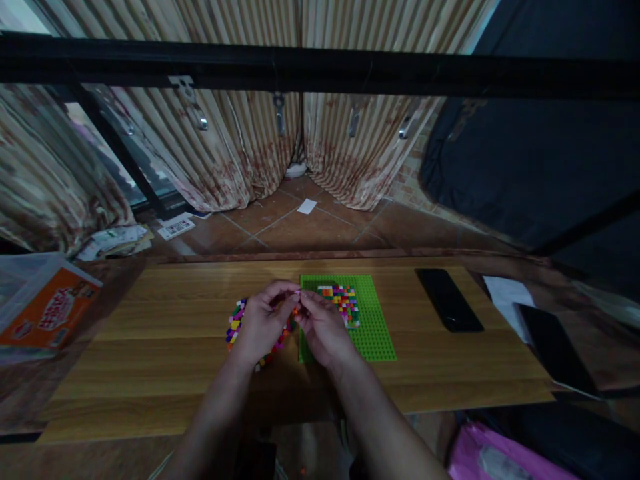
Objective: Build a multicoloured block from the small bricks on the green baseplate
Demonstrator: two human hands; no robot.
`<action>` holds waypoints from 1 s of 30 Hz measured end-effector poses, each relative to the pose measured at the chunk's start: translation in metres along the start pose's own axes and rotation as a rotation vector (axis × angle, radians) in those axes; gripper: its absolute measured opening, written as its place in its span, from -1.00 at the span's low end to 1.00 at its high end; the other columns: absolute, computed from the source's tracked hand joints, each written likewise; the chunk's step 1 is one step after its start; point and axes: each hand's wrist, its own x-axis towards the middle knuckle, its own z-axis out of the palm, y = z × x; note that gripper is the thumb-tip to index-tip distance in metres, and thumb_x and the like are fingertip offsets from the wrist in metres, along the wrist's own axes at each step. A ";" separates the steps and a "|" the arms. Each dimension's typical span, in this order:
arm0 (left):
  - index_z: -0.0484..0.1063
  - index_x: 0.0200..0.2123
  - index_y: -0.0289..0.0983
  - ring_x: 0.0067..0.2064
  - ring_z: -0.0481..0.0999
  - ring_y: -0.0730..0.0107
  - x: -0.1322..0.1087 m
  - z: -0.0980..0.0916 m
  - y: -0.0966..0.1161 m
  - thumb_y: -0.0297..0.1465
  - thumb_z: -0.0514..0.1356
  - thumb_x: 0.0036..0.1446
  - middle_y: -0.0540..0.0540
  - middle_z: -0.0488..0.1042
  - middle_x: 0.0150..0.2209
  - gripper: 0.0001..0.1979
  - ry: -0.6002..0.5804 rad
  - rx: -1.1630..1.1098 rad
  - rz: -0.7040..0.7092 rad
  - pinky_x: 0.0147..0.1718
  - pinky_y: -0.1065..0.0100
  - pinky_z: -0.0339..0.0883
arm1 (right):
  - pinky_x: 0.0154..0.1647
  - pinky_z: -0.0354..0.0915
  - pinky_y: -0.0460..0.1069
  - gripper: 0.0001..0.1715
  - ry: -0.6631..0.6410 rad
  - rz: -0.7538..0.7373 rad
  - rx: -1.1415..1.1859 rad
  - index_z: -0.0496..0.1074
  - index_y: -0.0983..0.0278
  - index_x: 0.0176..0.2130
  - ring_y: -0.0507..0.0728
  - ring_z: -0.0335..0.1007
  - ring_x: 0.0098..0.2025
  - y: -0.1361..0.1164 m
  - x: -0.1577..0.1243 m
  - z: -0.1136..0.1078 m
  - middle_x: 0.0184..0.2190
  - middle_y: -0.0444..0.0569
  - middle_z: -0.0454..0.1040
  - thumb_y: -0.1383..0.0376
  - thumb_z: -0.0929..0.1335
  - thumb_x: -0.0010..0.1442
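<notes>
My left hand point(264, 321) and my right hand point(323, 325) meet fingertip to fingertip above the left edge of a green studded baseplate point(377, 323). Pinched between them is a small pink toy brick point(299, 292), mostly covered by the fingers. Both hands are closed. Rows of small coloured bricks point(346, 300) sit on the upper middle of the baseplate, partly behind my right hand. A heap of loose coloured bricks point(234, 325) lies on the table under and beside my left hand, which hides much of it.
The wooden table point(150, 333) carries a black phone-like slab point(449, 300) at the right. Beyond its right end are a white paper point(507, 300) and another dark flat object point(555, 347). A plastic bin with an orange label point(55, 307) stands left. A black rail point(320, 67) crosses above.
</notes>
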 end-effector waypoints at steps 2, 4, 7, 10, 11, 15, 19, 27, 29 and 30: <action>0.53 -0.23 -0.25 -0.23 0.55 0.37 0.002 0.003 0.001 -0.30 0.23 0.13 -0.06 0.58 -0.27 -0.82 0.015 -0.012 -0.012 -0.19 0.36 0.43 | -0.48 0.25 -0.15 -0.87 0.021 0.033 0.078 0.51 0.24 -0.45 -0.02 0.33 -0.45 -0.001 -0.001 0.001 -0.51 -0.17 0.48 0.24 0.49 -0.01; 0.53 -0.25 -0.25 -0.23 0.55 0.38 0.002 0.008 0.003 -0.30 0.22 0.14 -0.06 0.57 -0.29 -0.82 0.064 0.012 -0.014 -0.20 0.38 0.42 | -0.44 0.28 -0.16 -0.91 0.040 0.061 0.171 0.53 0.24 -0.43 -0.02 0.36 -0.41 -0.001 -0.002 0.004 -0.46 -0.16 0.52 0.28 0.49 -0.01; 0.53 -0.25 -0.23 -0.21 0.55 0.37 0.002 0.015 0.005 -0.29 0.21 0.15 -0.06 0.57 -0.26 -0.83 0.162 0.112 0.012 -0.18 0.38 0.42 | -0.35 0.33 -0.16 -0.92 0.042 0.112 0.290 0.55 0.24 -0.38 -0.02 0.42 -0.33 0.000 -0.005 0.011 -0.37 -0.16 0.56 0.29 0.47 0.03; 0.53 -0.24 -0.22 -0.19 0.55 0.37 0.001 0.020 0.008 -0.28 0.20 0.16 -0.06 0.57 -0.24 -0.82 0.223 0.161 0.037 -0.14 0.37 0.41 | -0.27 0.36 -0.14 -0.91 0.039 0.163 0.336 0.55 0.24 -0.35 -0.01 0.44 -0.28 0.000 -0.008 0.015 -0.34 -0.15 0.58 0.27 0.45 0.07; 0.53 -0.23 -0.22 -0.20 0.55 0.38 0.000 0.020 0.008 -0.28 0.20 0.17 -0.06 0.57 -0.24 -0.82 0.240 0.144 0.038 -0.15 0.38 0.41 | -0.27 0.36 -0.14 -0.91 0.035 0.178 0.342 0.54 0.24 -0.36 -0.02 0.44 -0.29 -0.002 -0.009 0.015 -0.35 -0.16 0.58 0.26 0.45 0.07; 0.51 -0.21 -0.23 -0.25 0.55 0.41 0.000 0.020 0.008 -0.26 0.21 0.17 -0.04 0.57 -0.27 -0.81 0.264 0.024 0.039 -0.20 0.40 0.42 | -0.48 0.25 -0.19 -0.83 0.016 0.190 0.241 0.54 0.28 -0.35 -0.08 0.32 -0.46 -0.021 -0.015 0.007 -0.40 -0.16 0.55 0.25 0.49 0.01; 0.51 -0.24 -0.25 -0.29 0.56 0.42 -0.003 0.018 0.008 -0.27 0.22 0.16 -0.02 0.57 -0.32 -0.82 0.144 0.050 0.029 -0.23 0.41 0.41 | -0.70 -0.08 -0.21 -0.74 0.168 -0.031 0.015 0.52 0.29 -0.39 -0.15 0.04 -0.64 -0.049 -0.015 -0.013 -0.49 -0.21 0.49 0.21 0.53 -0.09; 0.52 -0.31 -0.24 -0.34 0.52 0.46 -0.015 0.024 0.015 -0.38 0.14 0.20 0.00 0.57 -0.37 -0.85 -0.255 0.378 0.020 -0.30 0.43 0.32 | -0.73 -0.14 -0.20 -0.73 0.324 -0.055 0.049 0.45 0.28 -0.46 -0.15 0.00 -0.66 -0.073 -0.003 -0.044 -0.56 -0.26 0.42 0.25 0.53 -0.19; 0.52 -0.32 -0.26 -0.35 0.51 0.45 -0.015 0.026 0.014 -0.39 0.14 0.20 -0.01 0.55 -0.39 -0.85 -0.278 0.407 0.003 -0.32 0.42 0.31 | -0.72 -0.11 -0.20 -0.74 0.317 -0.055 0.050 0.46 0.27 -0.44 -0.14 0.01 -0.66 -0.073 -0.002 -0.044 -0.55 -0.26 0.43 0.24 0.52 -0.17; 0.52 -0.32 -0.26 -0.36 0.51 0.44 -0.014 0.027 0.013 -0.39 0.14 0.19 -0.01 0.55 -0.40 -0.85 -0.291 0.417 -0.006 -0.33 0.42 0.30 | -0.72 -0.11 -0.20 -0.74 0.310 -0.053 0.049 0.46 0.27 -0.43 -0.14 0.02 -0.66 -0.073 -0.002 -0.044 -0.55 -0.26 0.43 0.23 0.52 -0.16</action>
